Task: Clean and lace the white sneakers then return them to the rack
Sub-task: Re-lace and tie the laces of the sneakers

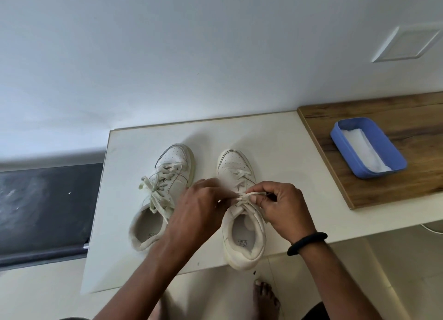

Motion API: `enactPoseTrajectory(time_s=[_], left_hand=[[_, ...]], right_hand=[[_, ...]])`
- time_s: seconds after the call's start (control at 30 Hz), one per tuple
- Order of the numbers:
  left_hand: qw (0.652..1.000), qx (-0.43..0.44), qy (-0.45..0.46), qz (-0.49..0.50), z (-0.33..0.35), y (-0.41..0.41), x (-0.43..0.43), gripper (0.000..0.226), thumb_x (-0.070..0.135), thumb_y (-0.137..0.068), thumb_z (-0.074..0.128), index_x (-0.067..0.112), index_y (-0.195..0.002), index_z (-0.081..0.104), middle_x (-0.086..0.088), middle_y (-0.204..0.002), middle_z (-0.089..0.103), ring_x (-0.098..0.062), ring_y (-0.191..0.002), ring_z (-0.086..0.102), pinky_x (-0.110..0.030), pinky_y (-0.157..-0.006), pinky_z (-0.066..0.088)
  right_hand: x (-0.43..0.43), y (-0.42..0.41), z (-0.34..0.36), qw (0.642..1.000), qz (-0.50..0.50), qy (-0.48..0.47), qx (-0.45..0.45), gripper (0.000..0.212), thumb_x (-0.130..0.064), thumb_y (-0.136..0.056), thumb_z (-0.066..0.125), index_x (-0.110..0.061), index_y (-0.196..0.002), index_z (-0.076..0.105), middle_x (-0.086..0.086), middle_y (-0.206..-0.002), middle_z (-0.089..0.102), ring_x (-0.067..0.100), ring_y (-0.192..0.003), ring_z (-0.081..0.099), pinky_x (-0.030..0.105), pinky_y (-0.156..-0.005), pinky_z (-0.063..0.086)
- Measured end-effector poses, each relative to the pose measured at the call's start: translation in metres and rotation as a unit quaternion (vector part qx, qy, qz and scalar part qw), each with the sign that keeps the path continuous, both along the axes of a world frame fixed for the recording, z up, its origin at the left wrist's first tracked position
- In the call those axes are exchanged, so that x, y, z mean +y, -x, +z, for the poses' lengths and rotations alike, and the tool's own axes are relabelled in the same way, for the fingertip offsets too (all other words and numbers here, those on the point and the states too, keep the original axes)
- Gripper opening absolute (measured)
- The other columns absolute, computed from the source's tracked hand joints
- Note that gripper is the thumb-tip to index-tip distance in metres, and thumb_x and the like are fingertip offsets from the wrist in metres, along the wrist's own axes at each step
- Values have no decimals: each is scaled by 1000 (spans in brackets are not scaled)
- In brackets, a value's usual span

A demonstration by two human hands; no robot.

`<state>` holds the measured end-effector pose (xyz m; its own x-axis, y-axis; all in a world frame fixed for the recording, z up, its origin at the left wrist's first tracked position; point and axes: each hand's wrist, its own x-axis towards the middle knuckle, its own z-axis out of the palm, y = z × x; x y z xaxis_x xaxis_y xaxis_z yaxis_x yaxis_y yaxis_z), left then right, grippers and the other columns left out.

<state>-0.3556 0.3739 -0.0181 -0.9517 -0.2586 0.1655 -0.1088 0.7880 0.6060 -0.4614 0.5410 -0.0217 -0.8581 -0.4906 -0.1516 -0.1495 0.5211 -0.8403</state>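
Lacing is in hand: our left hand and right hand pinch the lace atop the right sneaker between them; next, a snug knot.

Small dark print on the left insole and the right insole (two short lines apiece, upside down from the head view), too blurred to make out. No other lettering readable.

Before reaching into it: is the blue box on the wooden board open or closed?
Open: the blue box has no lid on, and white material inside it is visible.
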Motion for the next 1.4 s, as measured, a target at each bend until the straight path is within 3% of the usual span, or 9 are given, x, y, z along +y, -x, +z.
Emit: enactPoseTrajectory(time_s=[0.07,0.2,0.5,0.6,0.77,0.93,1.1,1.27,1.4], left_hand=[[999,-9,47,1,-3,-1,-2,17,37,-93,66,36,-105,78,14,-85,67,-12,-77,62,-40,-66,53],[998,8,56,19,-5,1,1,15,32,-89,71,33,-101,79,12,-82,68,-15,-75,64,-38,-64,54],[999,42,13,27,-11,4,4,16,22,-87,75,29,-101,80,11,-87,71,-11,-75,66,-29,-62,52],[999,41,-17,31,-12,4,4,16,21,-87,76,29,-100,80,13,-89,72,-6,-75,66,-23,-63,50],[997,32,-57,48,-12,4,3,17,17,-85,77,30,-96,81,15,-86,71,6,-68,57,-3,-65,35],[996,27,-68,49,-12,5,3,20,13,-84,78,29,-95,81,15,-84,71,7,-68,56,-1,-65,36],[996,20,-77,50,-12,4,2,21,13,-86,76,32,-96,81,15,-82,68,10,-68,54,-1,-66,33],[995,19,-76,55,-10,4,5,21,13,-85,76,31,-96,81,18,-81,64,13,-70,54,0,-65,34],[995,16,-81,61,-12,4,7,18,18,-86,75,33,-96,80,15,-85,68,11,-70,53,-1,-64,32]], right_hand=[[0,0,0,1000,-7,0,-7,14,-16,-84,79,-31,-84,79,-13,-77,77,-2,-75,70,18,-73,56],[0,2,1,1000,-1,4,-17,17,-13,-84,78,-30,-84,80,-13,-78,77,-3,-74,69,10,-70,51],[-2,1,2,999,5,34,-39,29,-9,-84,77,-37,-77,74,-18,-77,75,-4,-76,69,11,-70,50],[-2,-3,2,1000,14,7,9,26,-10,-86,76,-36,-83,74,-15,-85,75,-3,-80,68,15,-73,51],[-4,-8,12,971,140,31,190,25,-6,-84,74,-26,-100,72,-13,-107,63,5,-100,64,14,-87,51],[-12,-13,10,944,146,-77,287,12,-18,-88,71,-29,-94,72,-16,-99,65,14,-88,65,38,-75,57],[-16,-14,15,941,136,-138,277,12,-19,-89,71,-28,-96,72,-12,-102,67,19,-90,67,33,-73,56],[-21,-15,10,949,112,-162,248,11,-15,-94,63,-26,-95,64,-10,-102,61,16,-89,62,26,-66,43],[-21,-12,1,950,124,-151,243,15,-8,-93,60,-22,-91,58,-10,-99,58,16,-87,60,34,-65,53]])
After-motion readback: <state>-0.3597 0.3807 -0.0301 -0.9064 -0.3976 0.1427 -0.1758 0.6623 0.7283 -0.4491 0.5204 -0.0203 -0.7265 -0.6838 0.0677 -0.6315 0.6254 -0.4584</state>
